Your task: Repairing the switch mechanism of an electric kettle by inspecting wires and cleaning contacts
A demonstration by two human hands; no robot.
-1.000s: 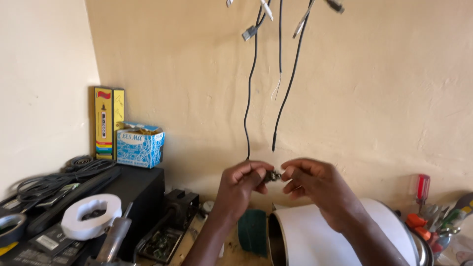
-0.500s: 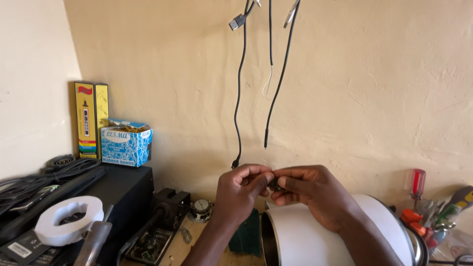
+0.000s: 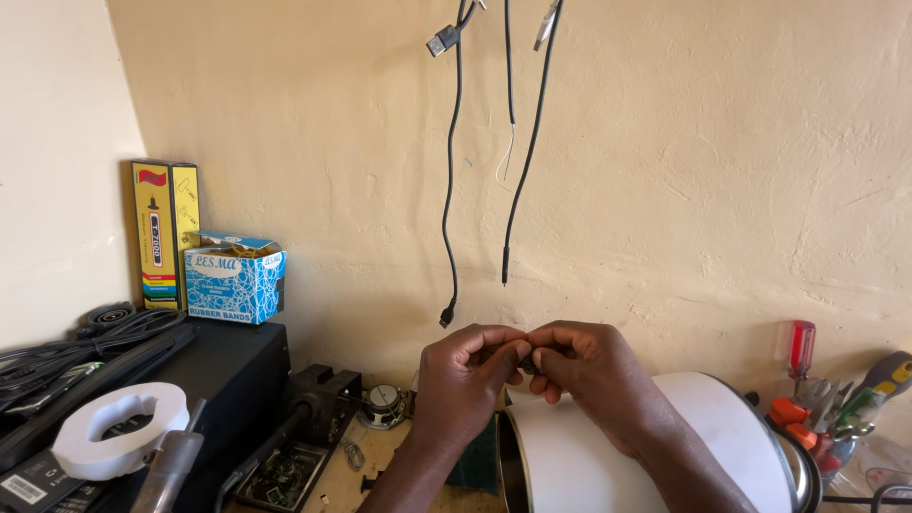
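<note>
My left hand (image 3: 465, 380) and my right hand (image 3: 589, 375) meet fingertip to fingertip over the bench. Between them they pinch a small dark part (image 3: 525, 362), mostly hidden by the fingers. Just above and left of the hands hang two black cables (image 3: 451, 237) from the top of the wall, one ending in a small plug (image 3: 446, 314), the other in a thin tip (image 3: 504, 271). Under my right forearm lies a white round drum with a metal rim (image 3: 570, 456).
A yellow box (image 3: 163, 233) and a blue box (image 3: 232, 277) stand on a black case (image 3: 218, 366) at left, with a white tape roll (image 3: 119, 427) and cords. Screwdrivers and pliers (image 3: 817, 399) cluster at right. A small round speaker (image 3: 383, 404) lies on the bench.
The hands have dropped lower in view and closed tighter on the small part. The view has shifted, so the cable ends now hang free above the fingers.
</note>
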